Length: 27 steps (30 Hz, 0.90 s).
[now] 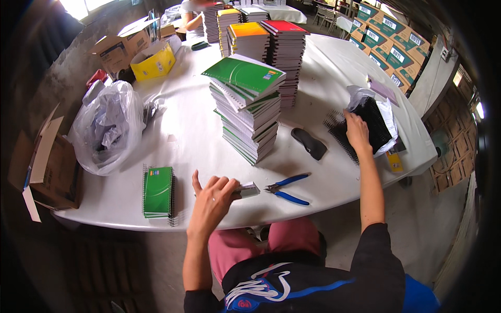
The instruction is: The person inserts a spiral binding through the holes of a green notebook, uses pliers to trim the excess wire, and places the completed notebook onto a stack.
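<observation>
My left hand (213,201) is over the table's front edge, its fingers curled on a small grey metal piece (249,190) and one finger sticking up. Beside that piece lie cutting pliers (289,189) with blue handles, jaws toward the hand. My right hand (358,134) reaches far right, fingertips closed on black spiral binding coils (342,136). More black coils (374,125) lie under the hand on an opened plastic wrapper (387,112). A tall stack of green-covered notebooks (245,78) with loose pages rises in the middle. Small spiral-bound green notebooks (158,192) are piled at the front left.
A black strap-like object (309,143) lies right of the green stack. Behind stand orange-topped (249,30) and red-topped notebook stacks (284,27). A see-through plastic bag (109,128), a yellow box (153,62) and open cartons (55,161) sit left. Another person (193,21) is at the far side.
</observation>
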Tool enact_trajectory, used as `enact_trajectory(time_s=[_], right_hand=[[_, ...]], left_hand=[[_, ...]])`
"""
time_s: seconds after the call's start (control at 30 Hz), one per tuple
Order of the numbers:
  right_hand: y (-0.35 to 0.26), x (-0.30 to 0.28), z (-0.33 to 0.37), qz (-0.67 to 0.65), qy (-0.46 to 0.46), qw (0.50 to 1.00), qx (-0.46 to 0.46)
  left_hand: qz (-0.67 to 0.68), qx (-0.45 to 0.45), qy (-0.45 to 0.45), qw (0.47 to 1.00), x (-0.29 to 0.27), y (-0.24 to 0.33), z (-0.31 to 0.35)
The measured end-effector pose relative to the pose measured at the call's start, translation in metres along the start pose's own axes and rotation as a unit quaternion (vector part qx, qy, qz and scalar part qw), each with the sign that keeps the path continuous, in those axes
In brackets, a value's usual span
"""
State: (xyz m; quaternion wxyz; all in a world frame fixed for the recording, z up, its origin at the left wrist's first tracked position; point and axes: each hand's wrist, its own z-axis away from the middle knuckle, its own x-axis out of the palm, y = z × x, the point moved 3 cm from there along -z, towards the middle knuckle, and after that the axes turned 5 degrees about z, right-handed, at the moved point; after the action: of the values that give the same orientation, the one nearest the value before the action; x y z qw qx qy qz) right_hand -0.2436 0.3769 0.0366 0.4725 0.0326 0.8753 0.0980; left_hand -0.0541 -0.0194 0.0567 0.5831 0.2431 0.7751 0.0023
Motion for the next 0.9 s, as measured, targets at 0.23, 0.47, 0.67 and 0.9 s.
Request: enact_trajectory(time_s=[0.23, 0.47, 0.67, 0.9], right_hand=[[-0.076, -0.128, 0.013, -0.414, -0.068, 0.908, -0.009], [-0.186, -0.133, 0.097, -0.611, -0.199, 0.762, -0.083], [-0.201, -0.132, 0.095, -0.596, -0.151, 0.784, -0.085], [-0.202, -0.109, 0.092, -0.653, -0.215, 0.715, -0.125]], left_hand=[[-0.038, 0.024, -0.024, 0.999, 0.009, -0.002, 0.004], [-0.015, -0.087, 0.189, 0.978, 0.034, 0.021, 0.031], [-0.010, -0.135, 0.292, 0.947, 0.060, 0.021, 0.024], [-0.020, -0.133, 0.299, 0.945, 0.056, 0.021, 0.021]])
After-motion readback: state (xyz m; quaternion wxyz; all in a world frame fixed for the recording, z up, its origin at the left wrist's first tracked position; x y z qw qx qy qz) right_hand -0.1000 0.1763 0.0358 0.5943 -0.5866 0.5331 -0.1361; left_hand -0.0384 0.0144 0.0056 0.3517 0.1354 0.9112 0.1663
